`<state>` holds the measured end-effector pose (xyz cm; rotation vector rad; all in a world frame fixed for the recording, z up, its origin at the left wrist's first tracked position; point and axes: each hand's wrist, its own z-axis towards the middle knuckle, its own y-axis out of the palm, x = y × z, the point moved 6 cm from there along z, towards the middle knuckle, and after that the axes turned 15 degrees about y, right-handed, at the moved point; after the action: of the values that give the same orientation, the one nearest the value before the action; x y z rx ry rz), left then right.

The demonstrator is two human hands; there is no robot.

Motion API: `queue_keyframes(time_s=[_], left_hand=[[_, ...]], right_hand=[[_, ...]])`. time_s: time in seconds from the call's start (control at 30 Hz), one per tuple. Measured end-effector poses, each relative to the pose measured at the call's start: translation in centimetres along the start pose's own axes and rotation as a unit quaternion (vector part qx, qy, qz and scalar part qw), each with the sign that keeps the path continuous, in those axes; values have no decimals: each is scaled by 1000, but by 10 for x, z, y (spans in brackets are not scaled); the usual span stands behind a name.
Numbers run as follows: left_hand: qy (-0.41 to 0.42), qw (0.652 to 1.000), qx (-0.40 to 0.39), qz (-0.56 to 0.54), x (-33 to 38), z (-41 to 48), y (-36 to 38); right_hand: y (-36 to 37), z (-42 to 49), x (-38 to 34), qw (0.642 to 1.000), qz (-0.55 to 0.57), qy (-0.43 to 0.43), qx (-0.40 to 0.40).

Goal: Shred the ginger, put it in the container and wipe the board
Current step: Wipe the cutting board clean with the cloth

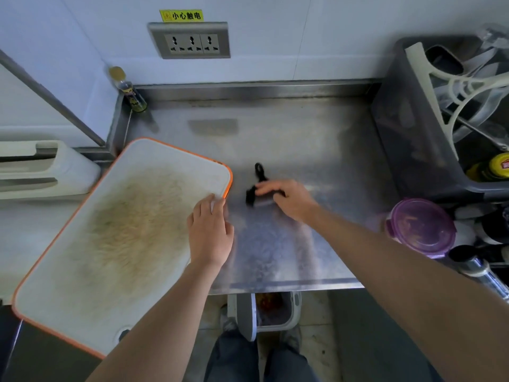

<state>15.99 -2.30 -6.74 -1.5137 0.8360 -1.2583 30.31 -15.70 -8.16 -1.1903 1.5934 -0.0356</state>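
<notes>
Left hand (210, 230) lies nearest, its fingers fairly straight and resting on the right edge of the cutting board (82, 244). The board sits askew at the left of the steel counter (303, 139), its middle stained yellowish. Something pale under the fingertips may be a cloth; it cannot be told.

Just beyond, the right hand (289, 199) curls over a black tool (252, 195) lying on the counter and seems to grip it. Blur hides the working end.

No ginger shows. The purple-lidded container (421, 227) stands well apart at the right, closed, its contents unclear.

Shredding looks finished and wiping is probably in hand. Next the tool should be set aside and the stain rubbed firmly.
</notes>
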Motion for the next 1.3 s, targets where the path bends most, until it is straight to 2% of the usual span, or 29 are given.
queue_keyframes(time_s=[0.07,0.13,0.2,0.27,0.3,0.37,0.43,0.53,0.6,0.7,0.77,0.87,0.97,1.07,1.13,1.23,1.3], left_hand=[[-1,1000,0,-19,0,-2,-3],[11,1000,5,-25,-1,-8,-6],[25,999,12,-16,-2,-15,-7],[21,1000,20,-9,-3,-24,-7],[12,1000,23,-4,-3,-28,-7],[3,1000,25,6,-3,-38,-6],[4,1000,29,7,-2,-46,-4],[8,999,36,1,2,-56,-4],[18,999,35,-1,7,-63,-5],[43,999,18,8,15,-77,-4],[43,999,7,21,17,-87,-1],[23,999,7,24,16,-103,2],[12,1000,-12,15,15,-114,7],[0,1000,-13,10,16,-122,6],[-7,1000,-19,8,17,-128,4],[-22,1000,-14,-4,14,-141,3],[-24,1000,-19,-10,14,-150,4]], right_hand=[[5,-24,10,997,-18,-1,-73],[-3,-38,14,996,-20,-6,-84],[-27,-33,16,999,29,15,29],[-46,-27,19,982,66,66,165],[-44,-26,18,978,54,67,188],[-18,-30,13,988,3,11,155],[17,-46,9,997,-35,-40,62],[41,-77,2,991,-79,-79,-69],[31,-85,4,995,-31,-68,-64],[-9,-79,20,994,62,18,91],[-12,-76,30,991,34,45,125],[22,-86,26,997,-55,-17,51],[53,-116,19,987,-112,-104,-53],[53,-134,25,982,-123,-91,-112],[32,-134,24,993,-83,-26,-75],[-5,-117,12,996,31,38,80],[4,-101,7,994,40,59,87]])
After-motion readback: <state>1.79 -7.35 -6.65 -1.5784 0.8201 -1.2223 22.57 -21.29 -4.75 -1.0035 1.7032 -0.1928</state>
